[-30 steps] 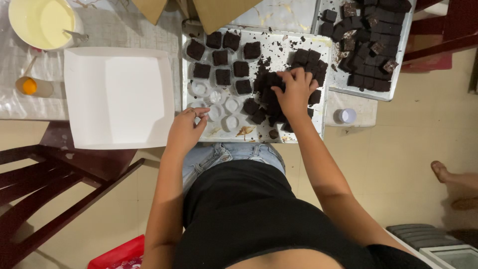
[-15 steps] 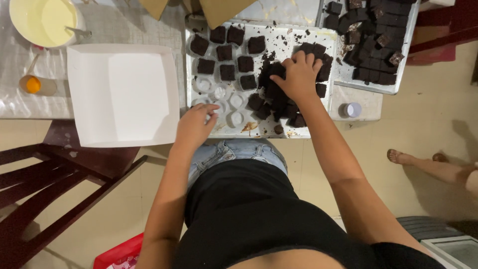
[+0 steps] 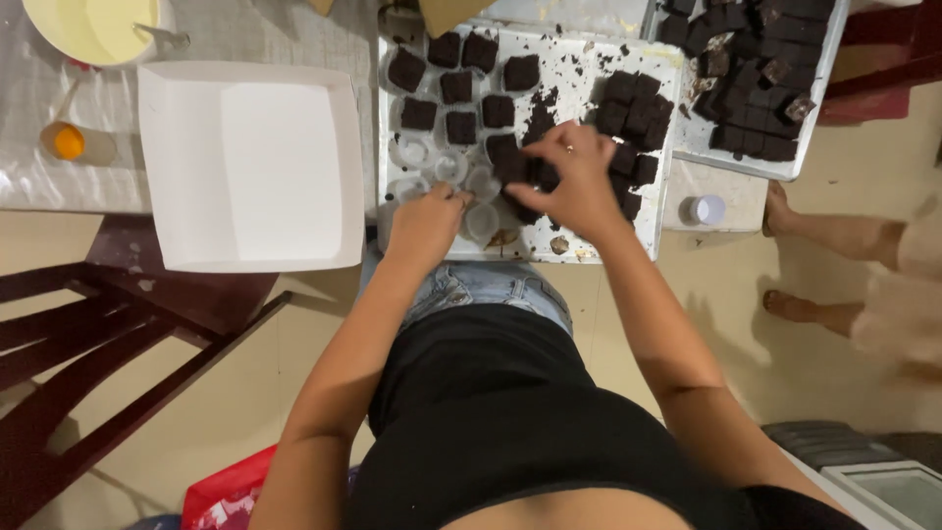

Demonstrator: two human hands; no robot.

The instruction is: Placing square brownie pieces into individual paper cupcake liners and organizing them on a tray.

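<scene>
Two bare arms, reaching out from a black top over blue jeans. Left hand (image 3: pixel 424 221) down flat on the near part of the white tray (image 3: pixel 648 231), fingers bent a little, tips touching the small clear cups (image 3: pixel 453 182). Holding nothing, as far as can be seen. Right hand (image 3: pixel 574 182) just beside it, fingers curled down tight around a dark brown cake square (image 3: pixel 525 175), pinching it over the cups. A ring on one finger.

Below the tray, a small white lid (image 3: pixel 705 209) on the table edge. On the right, another person's bare feet (image 3: pixel 795 260) on the floor. On the left, a dark wood chair (image 3: pixel 108 353), and a red bag (image 3: pixel 231 496) down low.

Further out on the tray, more brown squares sitting in cups in neat rows (image 3: pixel 461 83), and a loose heap of squares (image 3: pixel 633 123) with crumbs all around. Left of the tray, a big open white box (image 3: pixel 250 162), nothing in it. Beside that, a little bottle with an orange cap (image 3: pixel 69 142).

Farthest away, a yellow bowl (image 3: pixel 93 29) at the top left, and a second tray (image 3: pixel 756 157) full of dark squares at the top right.
</scene>
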